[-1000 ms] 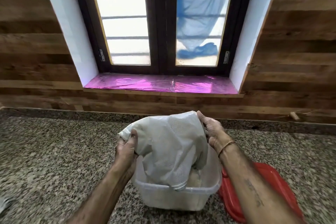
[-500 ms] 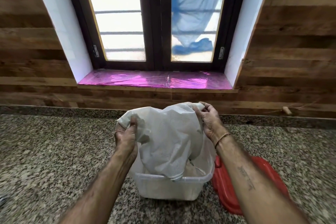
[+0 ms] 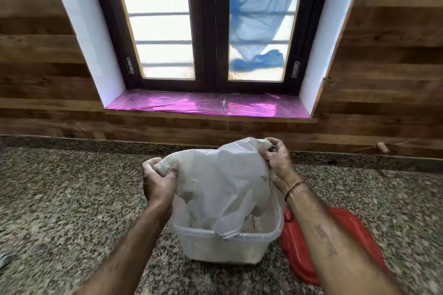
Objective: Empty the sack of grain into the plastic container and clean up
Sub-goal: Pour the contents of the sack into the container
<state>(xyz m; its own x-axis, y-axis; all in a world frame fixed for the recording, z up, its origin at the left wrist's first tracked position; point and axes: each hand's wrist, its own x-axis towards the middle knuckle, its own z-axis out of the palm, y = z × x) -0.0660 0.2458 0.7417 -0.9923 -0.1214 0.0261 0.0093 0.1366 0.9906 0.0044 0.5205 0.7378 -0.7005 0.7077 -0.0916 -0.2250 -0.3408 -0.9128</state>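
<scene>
- The sack (image 3: 223, 189) hangs upside down between the two hands, its open mouth drooping inside the plastic container (image 3: 225, 246) just below them.
- The left hand (image 3: 159, 181) is clamped on one bunched bottom corner of the sack; the right hand (image 3: 275, 163) pinches the other corner, held a little higher and farther from the body.
- The sack looks limp and slack, with no bulge of weight in it, so most of the grain has probably left it already. Pale grain (image 3: 257, 224) shows inside the container, under the right hand, though the sack hides most of the fill.
- No falling stream is visible at the mouth; whether a last remnant clings inside the cloth cannot be told.
- Judged from this, the emptying is near its end: what seems left is a shake of the corners and lifting the sack clear.
- The clean-up looks undone. The red lid (image 3: 335, 246) lies flat on the bench (image 3: 60, 199), below the right forearm and touching or just beside the container, which stands uncovered.
- No spilled grain can be made out on the speckled bench.
</scene>
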